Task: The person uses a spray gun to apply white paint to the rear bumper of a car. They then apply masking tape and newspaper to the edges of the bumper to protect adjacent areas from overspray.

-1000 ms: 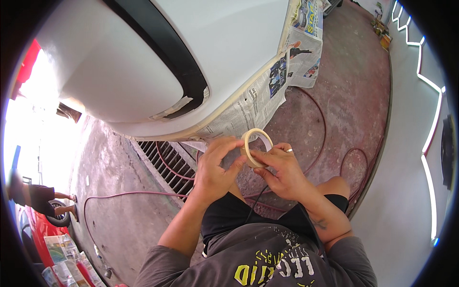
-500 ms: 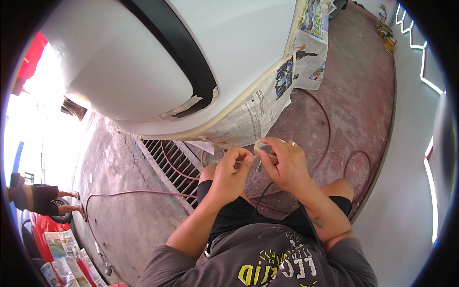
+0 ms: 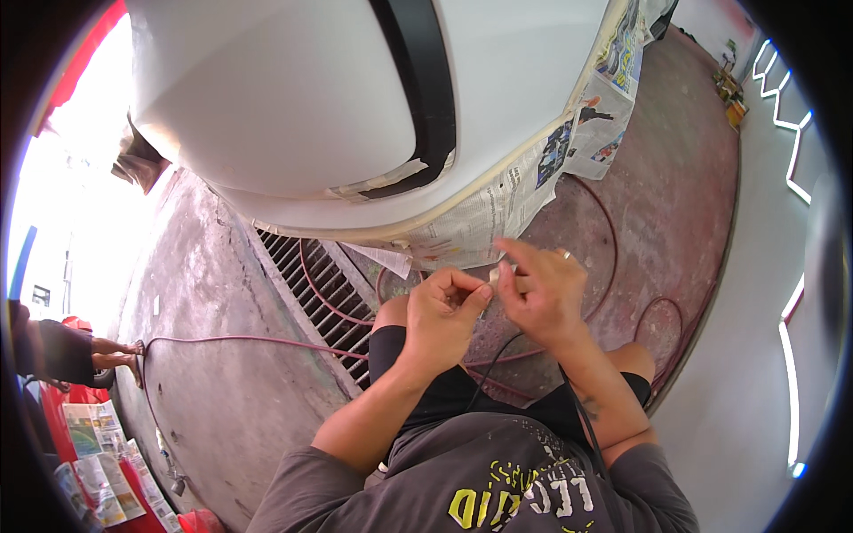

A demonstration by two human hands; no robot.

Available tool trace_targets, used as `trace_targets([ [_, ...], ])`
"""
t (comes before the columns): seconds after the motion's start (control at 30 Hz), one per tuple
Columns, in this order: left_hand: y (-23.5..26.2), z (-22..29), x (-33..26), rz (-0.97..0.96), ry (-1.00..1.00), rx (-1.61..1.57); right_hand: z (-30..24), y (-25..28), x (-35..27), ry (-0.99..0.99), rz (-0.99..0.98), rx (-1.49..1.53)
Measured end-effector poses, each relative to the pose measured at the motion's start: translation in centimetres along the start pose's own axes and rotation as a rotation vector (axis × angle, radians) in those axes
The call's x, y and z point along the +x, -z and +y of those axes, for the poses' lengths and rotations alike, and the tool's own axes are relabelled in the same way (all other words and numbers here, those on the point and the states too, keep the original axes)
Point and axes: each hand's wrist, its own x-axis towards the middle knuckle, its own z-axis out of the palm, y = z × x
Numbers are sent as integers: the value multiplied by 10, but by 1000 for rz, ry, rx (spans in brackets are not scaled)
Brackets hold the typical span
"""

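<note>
I am crouched beside the white car body, and both my hands meet in front of my knees over a small pale piece of masking tape. My left hand is curled, thumb and forefinger closed on the near end of the piece; my right hand pinches the other end, with its index finger stretched out toward the car and a ring showing on one finger. The tape sits right between the two sets of fingertips, touching both — it is so small in this view that I cannot tell whether it is a torn strip or the free end of a roll.

I judge the step in hand to be readying a length of tape for the masking job. The sheets of newspaper already hang along the lower edge of the panel just beyond my hands. The next move, as I see it, calls for keeping the strip taut and unfolded, sticky side away from my fingers.

A red hose runs across the concrete floor and over the drain grate to my left.
</note>
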Motion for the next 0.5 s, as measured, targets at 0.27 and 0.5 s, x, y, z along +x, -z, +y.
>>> trace_targets([
  [0.27,30,57,35,107,-177,-435,1,19,60,-727,460,733],
  [0.5,40,55,40,70,-108,-604,-50,-1,47,-1151,92,1298],
])
